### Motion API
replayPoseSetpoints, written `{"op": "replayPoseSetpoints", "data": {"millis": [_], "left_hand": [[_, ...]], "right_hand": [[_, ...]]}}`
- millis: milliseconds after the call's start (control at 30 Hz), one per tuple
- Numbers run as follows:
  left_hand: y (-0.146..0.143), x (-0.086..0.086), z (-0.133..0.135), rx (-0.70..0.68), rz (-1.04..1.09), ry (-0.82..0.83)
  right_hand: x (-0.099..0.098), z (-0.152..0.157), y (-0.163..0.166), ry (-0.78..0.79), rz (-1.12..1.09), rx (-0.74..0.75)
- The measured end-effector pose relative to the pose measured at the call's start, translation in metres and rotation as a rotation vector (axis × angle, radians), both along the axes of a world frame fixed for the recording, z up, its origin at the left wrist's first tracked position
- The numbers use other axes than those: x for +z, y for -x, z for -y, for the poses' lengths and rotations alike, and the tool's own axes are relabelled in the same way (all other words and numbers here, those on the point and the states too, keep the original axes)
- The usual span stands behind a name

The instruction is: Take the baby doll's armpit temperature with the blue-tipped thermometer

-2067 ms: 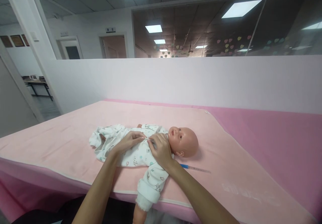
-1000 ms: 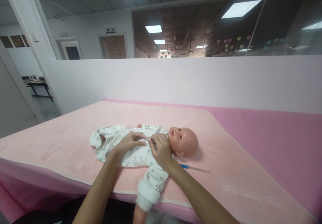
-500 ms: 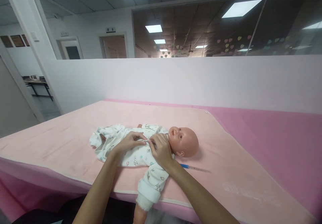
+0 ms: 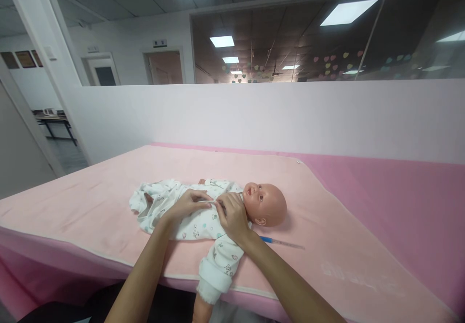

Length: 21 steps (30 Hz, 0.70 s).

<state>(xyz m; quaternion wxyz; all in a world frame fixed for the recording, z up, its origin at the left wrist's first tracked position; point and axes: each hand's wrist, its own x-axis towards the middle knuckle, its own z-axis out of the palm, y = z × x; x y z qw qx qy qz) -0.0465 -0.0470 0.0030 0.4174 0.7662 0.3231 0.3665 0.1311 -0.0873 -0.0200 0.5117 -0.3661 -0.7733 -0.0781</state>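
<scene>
A baby doll (image 4: pixel 267 204) lies on its back on a pale pink blanket (image 4: pixel 90 202), head to the right. It wears a white patterned romper (image 4: pixel 196 226). My left hand (image 4: pixel 185 206) and my right hand (image 4: pixel 230 216) meet over the doll's chest, each pinching the romper's front edge near the collar with curled fingers. The doll's near sleeve (image 4: pixel 218 265) hangs toward the table's front edge.
A syringe with a blue plunger (image 4: pixel 281 241) lies on the blanket just right of my right forearm. A darker pink mat (image 4: pixel 399 202) covers the right side. A white partition wall (image 4: pixel 254 115) stands behind, with a doorway at the far left.
Hardly anything differs. Both hands stay pinched on the romper at the doll's chest, with only slight finger shifts.
</scene>
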Motion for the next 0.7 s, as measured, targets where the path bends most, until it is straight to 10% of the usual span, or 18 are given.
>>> {"op": "replayPoseSetpoints", "data": {"millis": [700], "left_hand": [[0.0020,-0.0071,-0.0055,0.068,0.054,0.099]], "right_hand": [[-0.0005,-0.0001,-0.0003,0.002,-0.013,0.008]]}}
